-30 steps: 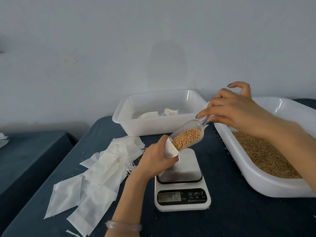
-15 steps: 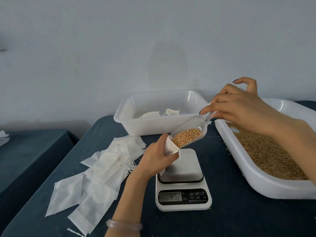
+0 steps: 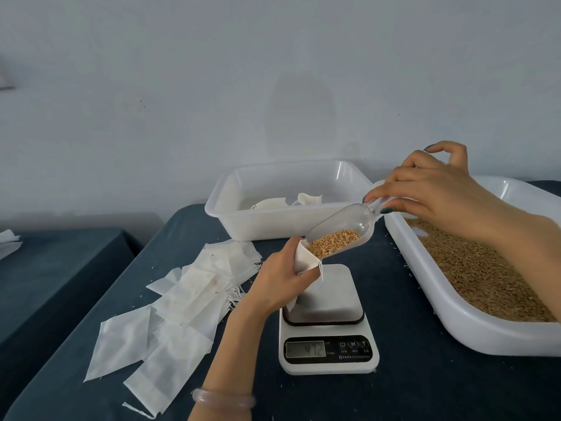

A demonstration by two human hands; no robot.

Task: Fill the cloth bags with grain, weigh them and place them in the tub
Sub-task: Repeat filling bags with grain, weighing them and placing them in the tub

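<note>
- Pouring is the step I judge to be in hand. The right hand (image 3: 434, 189) pinches the handle of the clear scoop (image 3: 349, 221) between thumb and fingertips, little finger lifted away. The scoop tilts down with its lip at the mouth of the bag (image 3: 305, 258).
- The left hand (image 3: 282, 278) grips the bag near its top, fingers curled round the cloth, and holds the mouth open over the back left corner of the scale (image 3: 328, 302). Whether the bag's lower end touches the plate I cannot tell.
- Grain (image 3: 334, 241) lies heaped in the lower half of the scoop, right at the lip. I would raise the handle slowly so it slides in as a thin stream, not in one lump.
- I would hold the mouth wide and directly under the lip. The cloth looks limp and could fold shut, and a spill would land on the scale or the dark table (image 3: 425, 390).
- Digits show on the display (image 3: 306, 349), too blurred for me to read. I would trust no weight until the bag sits alone on the plate.
- The grain tray (image 3: 455, 323) lies to the right, under the right wrist. The tub (image 3: 273, 221) stands behind the scale with a few bags inside, and the empty bags (image 3: 182, 305) are spread out to the left.
</note>
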